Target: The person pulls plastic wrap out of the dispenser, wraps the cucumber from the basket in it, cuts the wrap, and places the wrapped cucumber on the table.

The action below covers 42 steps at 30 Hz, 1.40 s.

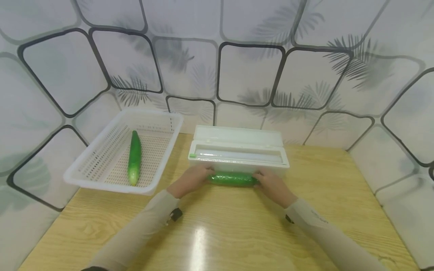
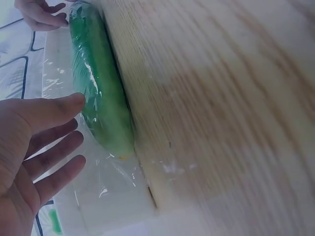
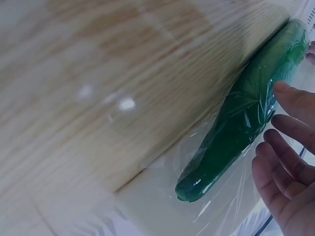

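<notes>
On the wooden surface [image 1: 237,226], just before the film dispenser [image 1: 238,150], the wrapped cucumber [image 1: 232,178] is flanked by the left hand [image 1: 190,180] and right hand [image 1: 272,186], fingers straight, its film ends seemingly untucked, while 1 bare cucumber [image 1: 134,158] waits in the basket [image 1: 101,177].

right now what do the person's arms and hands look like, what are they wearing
Both arms are in long, close-fitting beige sleeves that end at the wrists. The left hand and right hand are bare: no gloves, and no rings show. A small dark device sits at each wrist, under the cuff. The right sleeve carries a small line of faint lettering, too small to read; the left sleeve looks plain.
</notes>
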{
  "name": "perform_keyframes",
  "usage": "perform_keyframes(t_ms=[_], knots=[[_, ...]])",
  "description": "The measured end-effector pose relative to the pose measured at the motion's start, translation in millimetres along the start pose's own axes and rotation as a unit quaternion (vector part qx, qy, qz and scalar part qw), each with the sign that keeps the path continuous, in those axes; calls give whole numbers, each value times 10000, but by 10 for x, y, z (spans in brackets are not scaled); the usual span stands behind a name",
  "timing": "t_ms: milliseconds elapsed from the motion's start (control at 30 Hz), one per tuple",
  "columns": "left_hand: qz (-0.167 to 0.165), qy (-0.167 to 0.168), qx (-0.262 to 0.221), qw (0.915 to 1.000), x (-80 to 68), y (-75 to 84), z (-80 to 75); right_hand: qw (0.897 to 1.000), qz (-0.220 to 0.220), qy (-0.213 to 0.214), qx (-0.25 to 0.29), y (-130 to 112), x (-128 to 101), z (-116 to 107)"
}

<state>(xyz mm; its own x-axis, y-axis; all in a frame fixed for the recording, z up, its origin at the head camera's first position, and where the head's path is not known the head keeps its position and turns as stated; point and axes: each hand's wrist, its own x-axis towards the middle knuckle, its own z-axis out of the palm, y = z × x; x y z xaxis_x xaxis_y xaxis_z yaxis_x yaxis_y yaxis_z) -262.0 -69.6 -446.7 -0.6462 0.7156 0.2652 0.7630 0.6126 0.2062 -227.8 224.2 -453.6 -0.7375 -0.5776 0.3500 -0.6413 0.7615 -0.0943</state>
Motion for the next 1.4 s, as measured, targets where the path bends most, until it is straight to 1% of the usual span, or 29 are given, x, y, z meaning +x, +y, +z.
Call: perform_keyframes(t_ms=[167,267,367,433,500,567,667,733,800,900,1033,1200,1400], knots=[[-8,5,255,9997,-36,11,-91,10000,-19,32,-39,15,3,-6],[-222,14,450,9987,-67,2,-205,9998,-145,139,-47,32,29,-13],[-587,21,492,9971,-85,-23,-388,9991,-328,256,-94,34,110,-39],[-755,26,578,9955,-81,-55,-526,9983,-478,316,-130,21,198,-69],[-942,-50,741,9928,-61,-94,-649,9972,-621,354,-214,-10,306,-109],[-1068,-206,979,9892,-31,-142,-739,9959,-772,379,-268,-58,427,-159],[-1220,-490,1231,9836,16,-213,-816,9934,-992,482,-298,-135,622,-194],[-1255,-582,1221,9828,42,-255,-829,9911,-1129,602,-372,-191,755,-188],[-1279,-575,1116,9838,63,-294,-819,9890,-1210,715,-452,-258,892,-168],[-1376,-481,839,9858,85,-348,-762,9877,-1240,782,-545,-386,1084,-138],[-1536,-278,518,9864,97,-400,-660,9878,-1269,727,-543,-566,1304,-67],[-1689,-112,413,9847,93,-427,-567,9906,-1183,602,-317,-737,1489,101],[-1935,-17,351,9805,106,-472,-543,9940,-1002,434,-105,-840,1634,265]])
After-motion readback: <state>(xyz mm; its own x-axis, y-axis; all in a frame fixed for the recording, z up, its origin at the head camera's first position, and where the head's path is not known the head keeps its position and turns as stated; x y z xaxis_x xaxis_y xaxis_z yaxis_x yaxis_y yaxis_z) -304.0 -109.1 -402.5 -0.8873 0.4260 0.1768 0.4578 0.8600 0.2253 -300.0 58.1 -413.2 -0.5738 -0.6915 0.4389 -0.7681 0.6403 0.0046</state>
